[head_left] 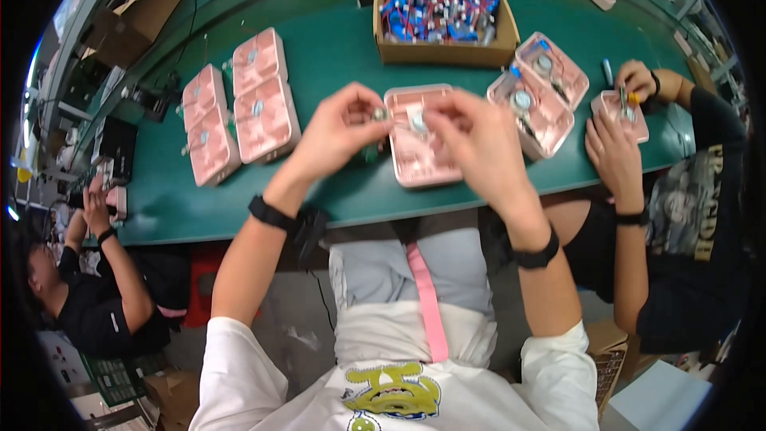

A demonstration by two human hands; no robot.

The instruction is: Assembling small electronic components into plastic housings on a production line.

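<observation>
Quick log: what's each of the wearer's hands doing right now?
Left hand: closed, pinching a small, blurred part.
Right hand: fingers at the round disc in the pink shell; grip unclear.

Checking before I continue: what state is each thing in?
Cardboard box: open, holding blue parts.
Four left pink housings: open side up.
Middle pink housing: open side up.
Two right pink housings: open side up, parts inside.
Right co-worker's housing: open side up.
Left hand: pinching a small part.
Right hand: at a pale round part, grip blurred.
</observation>
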